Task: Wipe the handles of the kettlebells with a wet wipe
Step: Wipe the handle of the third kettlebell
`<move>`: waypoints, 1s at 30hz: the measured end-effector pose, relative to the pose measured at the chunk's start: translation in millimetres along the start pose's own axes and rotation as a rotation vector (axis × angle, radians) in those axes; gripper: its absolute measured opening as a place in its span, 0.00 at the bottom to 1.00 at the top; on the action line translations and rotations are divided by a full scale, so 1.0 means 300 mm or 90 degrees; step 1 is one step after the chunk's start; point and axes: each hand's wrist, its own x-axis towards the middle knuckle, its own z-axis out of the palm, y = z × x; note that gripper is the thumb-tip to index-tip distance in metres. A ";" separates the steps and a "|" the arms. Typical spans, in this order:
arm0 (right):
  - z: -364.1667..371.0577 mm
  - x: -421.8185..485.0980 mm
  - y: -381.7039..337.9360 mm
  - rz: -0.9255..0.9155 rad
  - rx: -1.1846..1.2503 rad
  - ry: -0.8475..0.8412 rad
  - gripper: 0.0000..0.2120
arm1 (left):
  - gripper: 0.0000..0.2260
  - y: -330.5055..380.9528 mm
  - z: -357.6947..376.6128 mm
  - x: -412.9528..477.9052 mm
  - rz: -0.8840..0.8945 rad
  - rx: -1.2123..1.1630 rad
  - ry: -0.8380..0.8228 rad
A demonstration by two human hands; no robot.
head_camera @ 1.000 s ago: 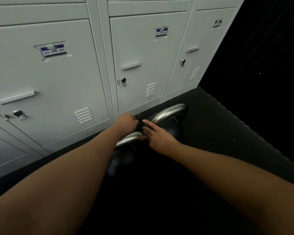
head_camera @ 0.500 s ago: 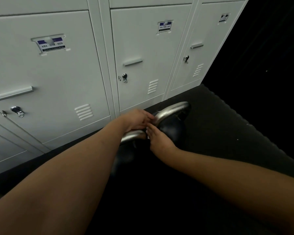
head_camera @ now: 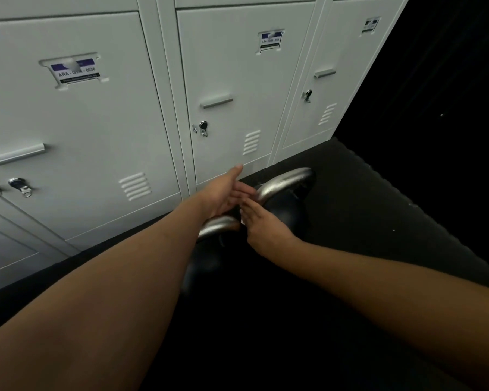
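Observation:
Two black kettlebells with bare steel handles stand on the dark floor by the lockers. The near handle [head_camera: 219, 225] lies under my hands and the far handle [head_camera: 287, 180] arches just beyond them. My left hand [head_camera: 223, 193] hovers open above the near handle, fingers straight and thumb raised. My right hand [head_camera: 264, 231] reaches between the two handles, its fingertips bunched against my left fingers. A pale sliver [head_camera: 242, 220] at its left edge may be the wet wipe; too little shows to be sure. My forearms hide much of the near kettlebell's body [head_camera: 203, 266].
A row of pale grey lockers [head_camera: 102, 122] with pull handles and key locks stands right behind the kettlebells. A black rubber floor mat [head_camera: 378, 210] extends right to a ridged edge, with darkness beyond it.
My left hand has let go of the near handle, lifted and opened its fingers. My right hand's fingertips have moved up to meet it. The view has shifted slightly.

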 end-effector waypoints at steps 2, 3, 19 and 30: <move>-0.009 0.025 -0.021 0.005 0.024 -0.031 0.27 | 0.33 -0.005 -0.002 0.006 0.013 0.008 0.015; -0.016 0.040 -0.027 0.010 0.039 -0.037 0.26 | 0.34 -0.009 -0.006 0.008 0.018 0.011 0.015; -0.040 0.006 0.041 0.055 0.129 0.002 0.24 | 0.39 -0.011 -0.024 -0.010 0.021 0.030 -0.014; -0.064 -0.048 0.052 0.098 0.078 -0.002 0.25 | 0.39 -0.037 -0.046 0.017 0.009 -0.046 0.018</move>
